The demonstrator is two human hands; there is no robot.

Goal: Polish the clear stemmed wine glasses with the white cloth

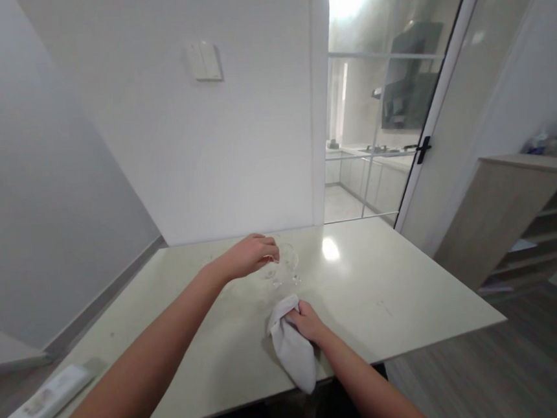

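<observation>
My left hand (258, 253) reaches over the table, its fingers curled down and closed at a clear glass (270, 271), whose outline is faint. Just right of those fingers is another clear glass (290, 258) with a rounded bowl and a small foot, set on the tabletop. Nearer to me, my right hand (306, 321) grips a white cloth (294, 357). The cloth is bunched at the top and hangs down toward the table's front edge. The fingers of my right hand are partly tucked into its folds.
The pale glossy table (388, 290) stands against a wall. A long white box (37, 406) lies at its left front corner. Behind on the right is a glass door with a black handle (423, 149). A wooden shelf unit (508, 215) stands farther right.
</observation>
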